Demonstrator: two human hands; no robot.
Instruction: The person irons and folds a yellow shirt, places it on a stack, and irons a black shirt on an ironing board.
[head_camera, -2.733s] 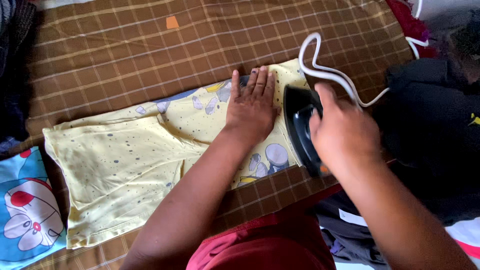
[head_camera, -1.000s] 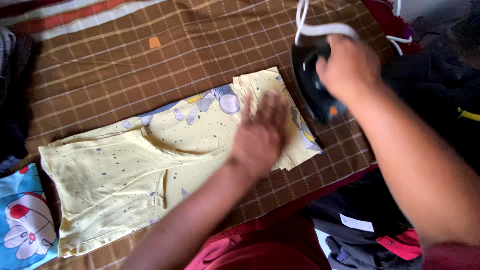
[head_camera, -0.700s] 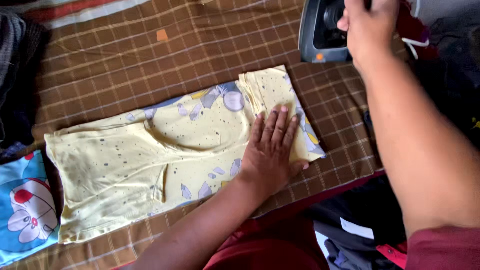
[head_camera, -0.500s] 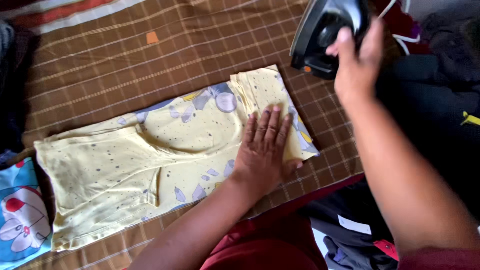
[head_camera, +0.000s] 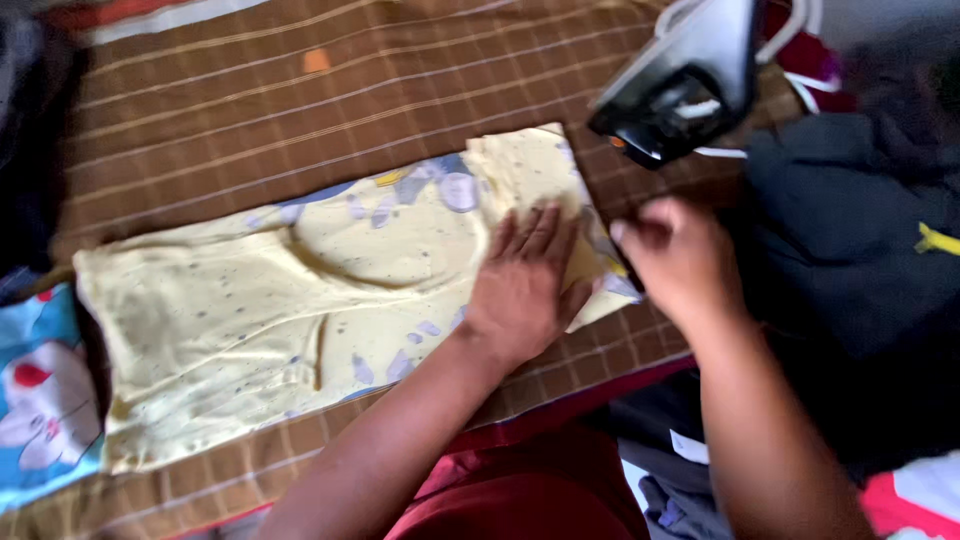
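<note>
Beside the upright black iron (head_camera: 690, 80), left fingers (head_camera: 535, 235) lie flat, together on the yellow garment (head_camera: 300, 310); right fingers (head_camera: 640, 225) curl at its edge.

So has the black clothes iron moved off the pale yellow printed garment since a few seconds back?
Yes. The black clothes iron stands tilted beyond the pale yellow printed garment, on the brown checked cloth; earlier it sat on the garment's right end.

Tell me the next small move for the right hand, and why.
Probably pinch the yellow garment's right edge: the right hand is empty and beside that edge, the left hand presses the cloth flat, and the iron stands apart.
</note>
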